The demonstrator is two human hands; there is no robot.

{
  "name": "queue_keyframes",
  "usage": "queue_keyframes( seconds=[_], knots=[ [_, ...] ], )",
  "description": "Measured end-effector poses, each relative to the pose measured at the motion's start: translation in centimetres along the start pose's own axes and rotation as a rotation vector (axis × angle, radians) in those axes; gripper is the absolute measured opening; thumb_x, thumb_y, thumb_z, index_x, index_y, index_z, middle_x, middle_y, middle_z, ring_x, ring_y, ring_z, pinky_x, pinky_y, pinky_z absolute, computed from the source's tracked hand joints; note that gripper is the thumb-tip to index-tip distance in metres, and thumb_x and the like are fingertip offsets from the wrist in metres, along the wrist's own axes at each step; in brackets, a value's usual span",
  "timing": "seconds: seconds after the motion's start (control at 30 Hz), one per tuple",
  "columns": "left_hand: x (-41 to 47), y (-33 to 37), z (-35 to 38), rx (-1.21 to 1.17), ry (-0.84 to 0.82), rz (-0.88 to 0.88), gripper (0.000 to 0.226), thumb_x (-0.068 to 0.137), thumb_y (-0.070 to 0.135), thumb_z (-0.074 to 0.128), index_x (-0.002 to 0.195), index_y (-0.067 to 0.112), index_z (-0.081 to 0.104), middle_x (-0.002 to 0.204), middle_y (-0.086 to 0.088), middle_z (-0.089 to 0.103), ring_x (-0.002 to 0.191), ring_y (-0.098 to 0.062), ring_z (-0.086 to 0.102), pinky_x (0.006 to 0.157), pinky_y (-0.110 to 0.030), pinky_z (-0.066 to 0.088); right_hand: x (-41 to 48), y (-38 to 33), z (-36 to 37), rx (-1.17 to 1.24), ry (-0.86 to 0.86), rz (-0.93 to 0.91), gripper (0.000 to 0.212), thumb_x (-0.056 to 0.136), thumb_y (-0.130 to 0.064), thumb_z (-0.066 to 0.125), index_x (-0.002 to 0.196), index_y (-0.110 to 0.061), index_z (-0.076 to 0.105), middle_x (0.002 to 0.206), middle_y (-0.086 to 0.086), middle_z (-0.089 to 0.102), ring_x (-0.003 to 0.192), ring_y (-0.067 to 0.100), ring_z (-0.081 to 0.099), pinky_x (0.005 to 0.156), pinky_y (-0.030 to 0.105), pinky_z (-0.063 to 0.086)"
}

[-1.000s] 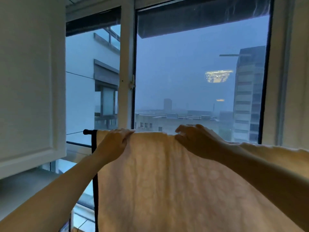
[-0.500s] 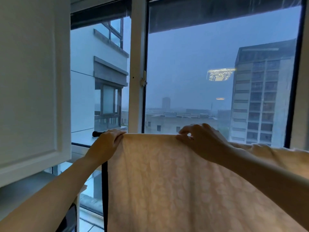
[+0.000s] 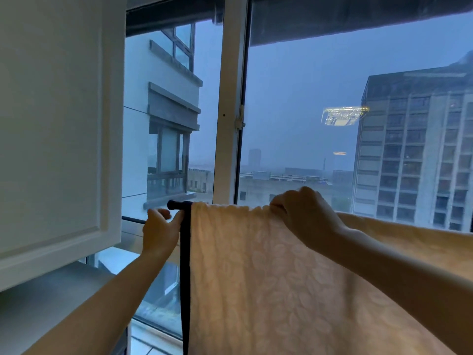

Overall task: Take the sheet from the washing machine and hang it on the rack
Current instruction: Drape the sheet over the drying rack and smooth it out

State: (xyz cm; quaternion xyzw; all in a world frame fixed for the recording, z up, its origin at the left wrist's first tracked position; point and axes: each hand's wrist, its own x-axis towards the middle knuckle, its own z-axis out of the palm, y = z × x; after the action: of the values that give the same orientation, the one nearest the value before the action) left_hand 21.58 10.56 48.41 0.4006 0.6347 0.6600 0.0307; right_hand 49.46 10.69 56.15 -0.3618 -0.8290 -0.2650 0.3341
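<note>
A pale cream sheet [image 3: 268, 283] with a leaf pattern and a dark border strip [image 3: 184, 265] down its left edge hangs over the black rack bar [image 3: 176, 204] in front of the window. My left hand [image 3: 160, 231] is at the sheet's left edge just below the bar's end, thumb and fingers pinching the dark border. My right hand [image 3: 304, 213] grips the sheet's top fold on the bar, bunching the cloth. The rest of the bar is hidden under the sheet.
A white cabinet door [image 3: 58, 124] hangs close on the left, with a shelf [image 3: 51, 303] below it. A large window with a white frame post [image 3: 230, 111] stands right behind the rack. Buildings show outside.
My left hand has slid off the top of the sheet down to its dark left border, uncovering the bar's end. The right hand stays on the top fold. The view has shifted left.
</note>
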Motion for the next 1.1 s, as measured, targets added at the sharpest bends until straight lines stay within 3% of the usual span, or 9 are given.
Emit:
queue_keyframes(
  seconds=[0.07,0.17,0.27,0.33,0.53,0.63,0.73,0.87,1.1],
  knots=[
    [0.7,-0.4,-0.4,-0.046,-0.144,-0.045,0.033,0.088,0.037,0.062,0.093,0.005,0.060,0.090,-0.007,0.067,0.086,-0.025,0.066,0.067,-0.029,0.046,0.4,-0.5,0.4,-0.007,0.014,-0.005,0.030,0.094,-0.021,0.054,0.066,-0.018,0.062,0.058,-0.007,0.060,0.050,0.003,0.051,0.051,0.018,0.040],
    [1.6,0.0,-1.2,0.043,-0.127,0.169,0.021,0.089,0.025,0.062,0.078,0.007,0.066,0.077,-0.006,0.068,0.076,-0.025,0.065,0.068,-0.032,0.048,1.0,-1.3,0.9,0.001,0.015,0.000,0.027,0.094,-0.023,0.054,0.070,-0.020,0.065,0.062,-0.006,0.063,0.052,0.005,0.052,0.051,0.018,0.041],
    [2.7,0.6,-2.0,0.110,0.050,0.232,0.021,0.091,0.023,0.060,0.088,0.003,0.067,0.081,-0.007,0.066,0.074,-0.019,0.058,0.067,-0.026,0.040,2.1,-1.6,1.5,0.052,0.005,0.044,0.021,0.092,-0.021,0.055,0.078,-0.016,0.070,0.070,-0.001,0.069,0.061,0.012,0.063,0.062,0.031,0.056],
    [3.6,0.3,-2.2,0.152,0.053,0.222,0.024,0.092,0.025,0.059,0.093,0.002,0.067,0.087,-0.011,0.068,0.075,-0.019,0.057,0.069,-0.026,0.041,2.9,-1.9,2.0,0.076,0.020,0.062,0.019,0.089,-0.018,0.056,0.077,-0.012,0.070,0.070,0.001,0.070,0.063,0.012,0.065,0.063,0.034,0.057],
    [4.0,-0.8,-2.7,0.219,0.020,0.218,0.023,0.091,0.026,0.060,0.099,0.004,0.061,0.095,-0.015,0.067,0.077,-0.020,0.057,0.065,-0.024,0.041,3.3,-4.1,2.6,0.090,-0.012,0.033,0.028,0.096,-0.026,0.049,0.077,-0.020,0.069,0.071,-0.005,0.068,0.063,0.009,0.062,0.061,0.024,0.052],
    [2.7,-0.3,-2.4,0.250,0.070,0.437,0.023,0.090,0.021,0.062,0.108,0.009,0.055,0.105,-0.011,0.061,0.094,-0.024,0.056,0.077,-0.028,0.041,2.9,-4.0,2.3,0.090,-0.042,0.032,0.026,0.096,-0.026,0.049,0.083,-0.019,0.070,0.075,-0.004,0.069,0.065,0.009,0.063,0.064,0.025,0.053],
    [1.0,1.5,-0.8,0.262,-0.118,0.672,0.024,0.093,0.024,0.056,0.113,0.012,0.062,0.111,-0.008,0.063,0.104,-0.020,0.055,0.087,-0.026,0.036,2.5,-3.5,1.5,0.078,-0.077,0.040,0.025,0.095,-0.029,0.050,0.085,-0.018,0.070,0.075,-0.003,0.069,0.064,0.009,0.063,0.066,0.031,0.057],
    [-1.7,3.9,1.4,0.227,-0.262,0.869,0.031,0.094,0.036,0.048,0.108,0.017,0.067,0.101,0.000,0.068,0.090,-0.004,0.051,0.088,-0.030,0.042,1.5,-3.0,0.0,0.063,-0.115,0.064,0.022,0.092,-0.033,0.052,0.089,-0.020,0.070,0.080,-0.003,0.069,0.069,0.013,0.063,0.068,0.035,0.055],
    [-4.5,7.0,3.6,0.128,-0.413,0.852,0.021,0.094,0.030,0.050,0.107,0.021,0.065,0.096,0.016,0.058,0.087,0.004,0.054,0.081,-0.009,0.041,-1.3,0.7,-3.3,0.031,-0.175,0.148,0.028,0.092,-0.044,0.046,0.089,-0.024,0.066,0.081,-0.008,0.067,0.072,0.012,0.062,0.070,0.035,0.055]
  ],
)
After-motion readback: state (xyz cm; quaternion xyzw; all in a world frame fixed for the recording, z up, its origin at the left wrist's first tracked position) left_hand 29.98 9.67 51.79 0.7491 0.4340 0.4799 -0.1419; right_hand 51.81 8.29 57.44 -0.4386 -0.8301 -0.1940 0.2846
